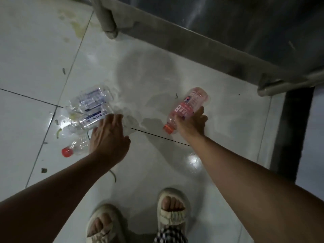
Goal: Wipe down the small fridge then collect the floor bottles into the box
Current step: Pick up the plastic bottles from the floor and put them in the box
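Pink bottle [188, 106]: lies on its side on the floor [157, 71], orange cap [168, 128] pointing toward the person, pink label round the middle; looks empty, though the tinted plastic makes that hard to judge.
Clear bottles [91, 106]: a crumpled cluster lying together on the floor to the left, blue-and-white labels on two of them; they look empty and partly squashed.
Red-capped bottle [77, 148]: clear, on its side just nearer the person than the cluster, red cap [67, 152] pointing left; its body is partly hidden behind the left wrist.
Left hand [108, 135]: reaches down, palm toward the floor, fingers [112, 118] fairly straight with their tips touching the edge of the clear bottles; nothing grasped.
Right hand [192, 125]: arm stretched forward and down, fingers and thumb curled round the pink bottle near its neck end, gripping it.
Feet: two cream sandals [172, 207] at the bottom edge.
Floor: glossy pale tiles with dark joints, small scraps and a yellowish stain.
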A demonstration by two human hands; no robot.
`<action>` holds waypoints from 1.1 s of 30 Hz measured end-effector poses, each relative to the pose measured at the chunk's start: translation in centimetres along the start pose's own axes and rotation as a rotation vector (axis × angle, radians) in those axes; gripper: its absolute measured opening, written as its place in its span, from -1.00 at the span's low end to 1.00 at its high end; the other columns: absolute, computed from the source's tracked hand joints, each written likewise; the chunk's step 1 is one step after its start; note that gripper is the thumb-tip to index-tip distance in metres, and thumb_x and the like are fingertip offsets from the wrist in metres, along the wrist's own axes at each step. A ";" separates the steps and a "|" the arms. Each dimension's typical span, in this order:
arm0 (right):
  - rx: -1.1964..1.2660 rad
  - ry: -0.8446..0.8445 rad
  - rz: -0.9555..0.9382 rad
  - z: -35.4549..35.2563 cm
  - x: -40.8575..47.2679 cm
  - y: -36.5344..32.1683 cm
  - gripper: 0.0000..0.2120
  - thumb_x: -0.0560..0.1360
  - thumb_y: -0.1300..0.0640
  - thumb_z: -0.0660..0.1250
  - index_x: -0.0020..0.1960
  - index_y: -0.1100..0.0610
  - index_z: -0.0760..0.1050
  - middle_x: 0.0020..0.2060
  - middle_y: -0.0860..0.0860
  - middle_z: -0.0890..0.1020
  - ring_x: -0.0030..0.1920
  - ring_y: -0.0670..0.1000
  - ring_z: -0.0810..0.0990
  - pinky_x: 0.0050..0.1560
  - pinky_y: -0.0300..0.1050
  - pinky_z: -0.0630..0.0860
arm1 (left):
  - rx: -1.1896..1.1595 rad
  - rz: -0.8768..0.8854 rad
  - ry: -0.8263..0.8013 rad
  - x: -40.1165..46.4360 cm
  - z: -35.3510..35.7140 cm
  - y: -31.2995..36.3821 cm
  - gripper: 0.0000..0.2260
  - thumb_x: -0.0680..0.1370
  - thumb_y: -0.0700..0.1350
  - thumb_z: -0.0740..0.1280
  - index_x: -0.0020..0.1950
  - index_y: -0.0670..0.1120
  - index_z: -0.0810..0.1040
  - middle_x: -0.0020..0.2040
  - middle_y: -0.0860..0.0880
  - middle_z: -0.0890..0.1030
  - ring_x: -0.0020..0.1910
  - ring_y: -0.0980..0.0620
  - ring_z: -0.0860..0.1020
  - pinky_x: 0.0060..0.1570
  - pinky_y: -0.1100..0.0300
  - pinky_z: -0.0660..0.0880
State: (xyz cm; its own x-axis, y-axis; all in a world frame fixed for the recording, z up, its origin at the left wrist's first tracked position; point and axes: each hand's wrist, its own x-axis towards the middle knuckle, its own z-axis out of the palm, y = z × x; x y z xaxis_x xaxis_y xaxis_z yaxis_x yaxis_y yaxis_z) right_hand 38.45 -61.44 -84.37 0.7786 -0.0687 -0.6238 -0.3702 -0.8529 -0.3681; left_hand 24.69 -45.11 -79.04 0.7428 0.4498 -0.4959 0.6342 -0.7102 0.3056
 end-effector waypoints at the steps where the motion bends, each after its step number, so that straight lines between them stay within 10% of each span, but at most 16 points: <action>1: -0.009 0.039 0.011 0.8 1.0 0.1 -0.09 0.46 -0.15 0.32 0.53 0.12 -0.19 0.33 0.22 0.20 0.29 0.24 0.33 0.23 0.03 0.39 | 0.000 0.004 0.026 0.5 0.6 -0.4 -0.46 0.45 -0.14 0.34 0.41 -0.14 0.27 0.34 -0.17 0.37 0.29 -0.16 0.36 0.24 -0.07 0.36; 12: 0.065 0.008 0.104 4.7 4.6 0.3 0.02 0.47 -0.08 0.36 0.51 0.12 -0.38 0.35 0.26 0.33 0.26 0.28 0.44 0.22 0.07 0.43 | 0.010 -0.018 0.066 0.8 4.8 -4.5 -0.45 0.45 -0.10 0.37 0.39 -0.11 0.27 0.31 -0.15 0.35 0.28 -0.13 0.33 0.27 0.00 0.27; 24: -0.104 -0.207 -0.334 5.7 -3.7 -2.1 -0.03 0.46 0.05 0.38 0.52 -0.02 -0.32 0.31 0.18 0.33 0.19 0.20 0.48 0.19 0.18 0.48 | 0.095 -0.278 0.032 -0.3 5.2 -8.1 -0.48 0.45 -0.04 0.38 0.35 -0.09 0.28 0.27 -0.15 0.34 0.24 -0.13 0.32 0.29 -0.03 0.22; 33: -0.178 -0.160 -0.359 7.1 -2.4 -0.7 -0.03 0.44 0.00 0.41 0.52 -0.02 -0.27 0.30 0.14 0.39 0.15 0.15 0.50 0.03 -0.10 0.41 | 0.226 -0.130 0.150 1.5 8.5 -9.2 -0.48 0.45 -0.06 0.38 0.34 -0.09 0.28 0.26 -0.17 0.34 0.24 -0.17 0.29 0.29 -0.05 0.20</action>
State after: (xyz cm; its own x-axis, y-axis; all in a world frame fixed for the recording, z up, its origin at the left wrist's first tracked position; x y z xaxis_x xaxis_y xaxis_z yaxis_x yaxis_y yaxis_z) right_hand 33.23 -56.97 -87.51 0.7484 0.3181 -0.5820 0.0139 -0.8848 -0.4658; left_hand 18.12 -42.52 -89.51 0.6922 0.6081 -0.3888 0.6750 -0.7361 0.0506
